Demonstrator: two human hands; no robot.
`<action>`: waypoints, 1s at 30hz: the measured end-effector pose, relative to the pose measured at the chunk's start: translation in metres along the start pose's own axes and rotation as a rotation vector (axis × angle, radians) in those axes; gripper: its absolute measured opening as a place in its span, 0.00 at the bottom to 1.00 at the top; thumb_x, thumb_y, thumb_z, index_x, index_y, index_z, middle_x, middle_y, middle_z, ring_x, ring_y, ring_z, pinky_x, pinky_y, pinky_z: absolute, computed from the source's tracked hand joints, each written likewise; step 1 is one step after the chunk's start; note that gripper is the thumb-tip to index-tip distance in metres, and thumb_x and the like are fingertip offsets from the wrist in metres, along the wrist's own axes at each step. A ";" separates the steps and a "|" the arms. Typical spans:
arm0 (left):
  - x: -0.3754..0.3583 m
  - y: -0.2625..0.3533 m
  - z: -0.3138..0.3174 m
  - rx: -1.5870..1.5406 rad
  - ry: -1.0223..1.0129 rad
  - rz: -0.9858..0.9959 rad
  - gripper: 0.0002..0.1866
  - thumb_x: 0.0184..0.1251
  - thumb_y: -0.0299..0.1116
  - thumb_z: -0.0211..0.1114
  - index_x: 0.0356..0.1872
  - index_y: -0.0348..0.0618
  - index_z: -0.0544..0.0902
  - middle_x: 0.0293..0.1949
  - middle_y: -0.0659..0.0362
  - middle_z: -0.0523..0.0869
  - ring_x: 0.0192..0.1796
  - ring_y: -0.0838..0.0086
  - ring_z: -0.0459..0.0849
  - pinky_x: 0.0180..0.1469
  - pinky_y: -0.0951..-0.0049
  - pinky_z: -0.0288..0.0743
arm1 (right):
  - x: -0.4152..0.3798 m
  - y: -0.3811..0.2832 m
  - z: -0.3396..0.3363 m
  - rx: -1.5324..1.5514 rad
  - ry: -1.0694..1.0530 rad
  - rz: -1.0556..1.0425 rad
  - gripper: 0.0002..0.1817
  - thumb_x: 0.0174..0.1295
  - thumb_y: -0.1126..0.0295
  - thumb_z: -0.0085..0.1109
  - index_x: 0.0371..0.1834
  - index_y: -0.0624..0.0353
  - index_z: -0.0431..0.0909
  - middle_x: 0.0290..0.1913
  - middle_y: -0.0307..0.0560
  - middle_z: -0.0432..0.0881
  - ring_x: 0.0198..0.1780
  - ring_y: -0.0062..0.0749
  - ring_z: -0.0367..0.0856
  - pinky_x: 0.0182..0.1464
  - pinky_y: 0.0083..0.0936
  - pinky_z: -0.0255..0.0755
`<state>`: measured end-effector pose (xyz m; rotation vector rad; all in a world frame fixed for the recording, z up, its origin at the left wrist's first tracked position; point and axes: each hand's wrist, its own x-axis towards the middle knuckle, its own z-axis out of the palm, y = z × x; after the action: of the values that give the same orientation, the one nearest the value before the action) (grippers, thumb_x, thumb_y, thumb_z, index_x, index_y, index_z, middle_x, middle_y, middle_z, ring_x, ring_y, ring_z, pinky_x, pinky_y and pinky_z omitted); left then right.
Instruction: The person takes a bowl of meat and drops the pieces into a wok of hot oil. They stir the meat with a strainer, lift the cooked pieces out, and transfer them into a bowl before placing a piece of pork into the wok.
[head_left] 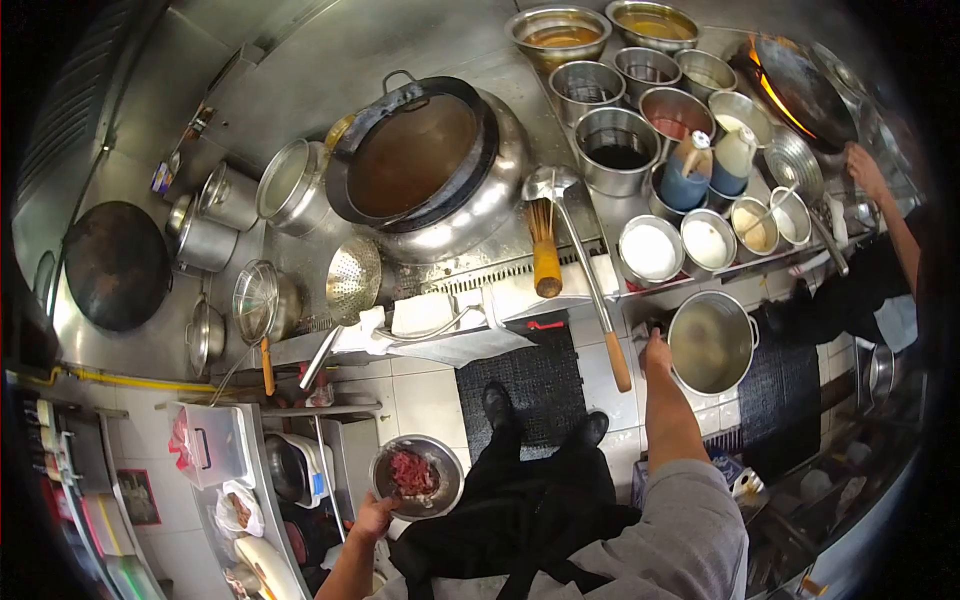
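Observation:
Low at the front, my left hand [374, 516] is closed on the rim of a steel bowl [452, 488]. Pieces of raw red meat [413, 474] lie inside it. To the right, my right hand [657, 356] grips the near side of a deep metal pot [712, 343], probably at its handle, which my fingers hide. A little cloudy residue or liquid shows at the pot's bottom. Between my hands and the stove, a long-handled ladle [590, 275] rests over the counter edge, beside a bamboo wok brush [545, 262].
A large wok of brown liquid [415, 160] sits on the stove. Sauce containers [617, 150] crowd the right counter, with white bowls [651, 248] in front. At far right, another person's hand [866, 172] holds a flaming wok [800, 90]. Shelves [262, 500] stand at left.

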<state>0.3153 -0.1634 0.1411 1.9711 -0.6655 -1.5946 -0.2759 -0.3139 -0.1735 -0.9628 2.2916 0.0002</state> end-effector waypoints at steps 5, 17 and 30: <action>0.007 -0.003 0.002 -0.087 -0.074 0.019 0.29 0.50 0.18 0.58 0.59 0.33 0.72 0.50 0.51 0.83 0.49 0.63 0.83 0.54 0.66 0.75 | -0.012 -0.001 -0.004 -0.165 0.000 -0.112 0.20 0.70 0.69 0.43 0.65 0.56 0.61 0.49 0.64 0.81 0.53 0.57 0.81 0.54 0.46 0.76; 0.058 0.067 -0.002 -0.240 -0.083 0.177 0.31 0.53 0.19 0.56 0.63 0.35 0.68 0.53 0.52 0.80 0.52 0.63 0.81 0.58 0.63 0.74 | -0.046 0.026 -0.030 -0.303 -0.024 -0.407 0.19 0.60 0.63 0.60 0.49 0.63 0.72 0.43 0.64 0.82 0.47 0.60 0.82 0.51 0.48 0.75; 0.109 0.165 -0.058 -0.642 0.113 0.538 0.32 0.53 0.17 0.53 0.64 0.39 0.65 0.51 0.53 0.79 0.46 0.66 0.82 0.46 0.62 0.81 | -0.311 0.002 -0.329 0.555 0.360 -0.424 0.14 0.68 0.67 0.56 0.26 0.56 0.65 0.21 0.42 0.76 0.20 0.20 0.75 0.20 0.15 0.65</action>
<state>0.3843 -0.3535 0.1815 1.2626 -0.4955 -1.1592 -0.2995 -0.1909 0.2622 -1.1793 2.1500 -1.0019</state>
